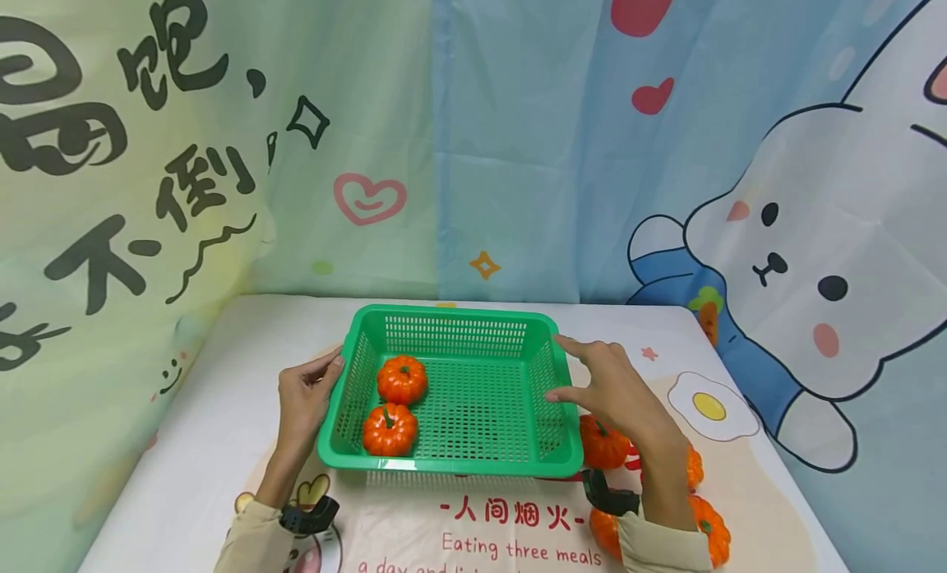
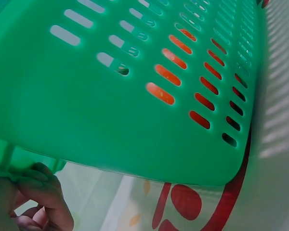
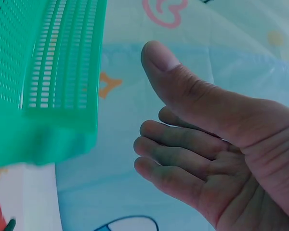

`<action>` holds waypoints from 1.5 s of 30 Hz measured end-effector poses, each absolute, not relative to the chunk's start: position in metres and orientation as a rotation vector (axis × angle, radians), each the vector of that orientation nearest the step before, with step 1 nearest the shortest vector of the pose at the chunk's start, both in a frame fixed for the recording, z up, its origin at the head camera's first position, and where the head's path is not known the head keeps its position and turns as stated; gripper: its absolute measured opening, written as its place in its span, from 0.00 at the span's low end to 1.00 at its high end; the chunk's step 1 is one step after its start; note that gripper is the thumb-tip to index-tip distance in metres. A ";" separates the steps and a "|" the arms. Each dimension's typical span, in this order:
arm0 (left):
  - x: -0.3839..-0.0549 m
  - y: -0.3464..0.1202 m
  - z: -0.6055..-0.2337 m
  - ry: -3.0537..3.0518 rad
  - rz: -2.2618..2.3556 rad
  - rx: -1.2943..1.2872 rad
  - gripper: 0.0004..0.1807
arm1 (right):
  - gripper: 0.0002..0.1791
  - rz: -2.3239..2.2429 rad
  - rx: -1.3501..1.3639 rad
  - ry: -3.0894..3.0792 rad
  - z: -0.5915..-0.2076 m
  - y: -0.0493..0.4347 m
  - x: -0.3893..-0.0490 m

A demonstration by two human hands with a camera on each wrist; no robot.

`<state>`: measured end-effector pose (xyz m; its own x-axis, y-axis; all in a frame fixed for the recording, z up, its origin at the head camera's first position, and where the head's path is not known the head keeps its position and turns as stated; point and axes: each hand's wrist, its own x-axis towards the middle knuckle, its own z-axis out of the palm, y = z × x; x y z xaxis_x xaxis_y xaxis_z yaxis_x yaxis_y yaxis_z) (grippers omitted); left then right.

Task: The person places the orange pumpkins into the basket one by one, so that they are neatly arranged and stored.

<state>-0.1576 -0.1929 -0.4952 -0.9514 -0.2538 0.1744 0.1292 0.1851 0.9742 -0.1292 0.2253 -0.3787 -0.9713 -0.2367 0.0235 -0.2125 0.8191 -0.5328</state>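
Note:
A green plastic basket (image 1: 451, 466) with slotted walls is raised off the table, its near rim tilted down so the inside shows. My left hand (image 1: 303, 396) grips its left rim, thumb on top; in the left wrist view the curled fingers (image 2: 53, 202) are at the rim. Two small orange pumpkins, one upper (image 1: 402, 380) and one lower (image 1: 390, 430), sit together in the basket's left part. My right hand (image 1: 610, 380) is by the right rim, thumb and fingers spread. The right wrist view shows a gap between that hand (image 3: 202, 159) and the basket (image 3: 62, 125).
Several more orange pumpkins lie on the table at the right, one beside the basket's corner (image 1: 602, 443) and another near the sleeve (image 1: 712, 528), partly hidden by my right forearm. A printed cloth (image 1: 510, 548) covers the white table. A patterned curtain (image 1: 510, 145) hangs behind.

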 end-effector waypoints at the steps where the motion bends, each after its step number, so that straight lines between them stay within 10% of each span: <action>1: -0.158 -0.193 -0.495 -2.168 -1.830 0.117 0.16 | 0.46 -0.859 -0.349 2.962 -0.379 0.229 -0.127; 45: -0.157 -0.193 -0.494 -2.188 -1.808 0.127 0.16 | 0.50 -0.782 0.012 2.884 -0.459 0.296 -0.089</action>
<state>-0.1566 -0.1926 -0.4939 -0.9514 -0.2556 0.1720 0.1207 0.2046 0.9714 -0.0888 0.2958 -0.4593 -0.9883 -0.0325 -0.1490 0.0473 0.8637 -0.5018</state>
